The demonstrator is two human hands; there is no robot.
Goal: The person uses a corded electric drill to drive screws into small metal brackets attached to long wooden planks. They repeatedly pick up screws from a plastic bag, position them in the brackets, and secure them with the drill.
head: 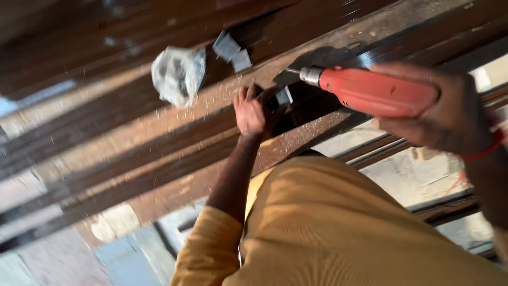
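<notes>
My right hand (450, 114) grips a red power drill (378, 91) that lies level and points left. Its bit (292, 70) hangs just above a dark brown wooden frame (159, 127). My left hand (253, 114), reaching out of a yellow sleeve, pinches a small grey metal piece (284, 96) against the frame, just below and left of the chuck. Sawdust lies on the wood around both hands.
A crumpled clear plastic bag (179, 74) rests on the frame to the left of my left hand. Two more grey metal pieces (233, 52) lie beside it. My yellow-clad body (338, 233) fills the lower middle. Pale stone floor (413, 175) shows between the frame rails.
</notes>
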